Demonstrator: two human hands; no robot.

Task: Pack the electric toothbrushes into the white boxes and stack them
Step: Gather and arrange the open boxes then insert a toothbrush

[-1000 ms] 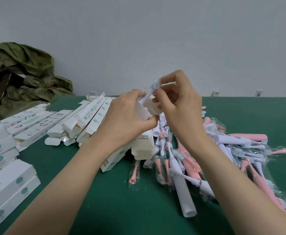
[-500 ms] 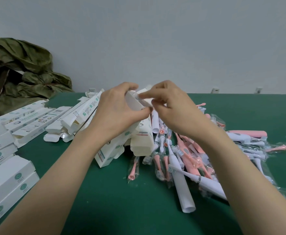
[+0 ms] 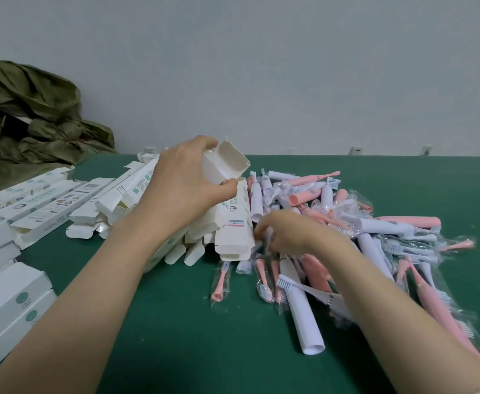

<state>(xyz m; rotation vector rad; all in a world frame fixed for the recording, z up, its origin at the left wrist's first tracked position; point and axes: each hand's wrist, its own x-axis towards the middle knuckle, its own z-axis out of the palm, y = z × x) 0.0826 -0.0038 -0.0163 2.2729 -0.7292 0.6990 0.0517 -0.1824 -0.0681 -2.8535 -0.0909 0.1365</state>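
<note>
Toothbrushes (image 3: 304, 314) lie heaped on the right of the table (image 3: 176, 322), pink and white, many bagged; left hand (image 3: 182, 183) grips a box (image 3: 227, 163) raised above the empties (image 3: 233, 231), flaps open, mouth turned rightward, ready for loading, I'd say; right hand (image 3: 287, 231) digs into the heap, fingers curled; whether they've caught one, I cannot tell; closed boxes (image 3: 8, 297) sit stacked far left.

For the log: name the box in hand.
The open-ended white box gripped by the left hand, held up; the rest lie on the table.

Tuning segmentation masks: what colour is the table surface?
Dark green table, shown best in the head view.
</note>
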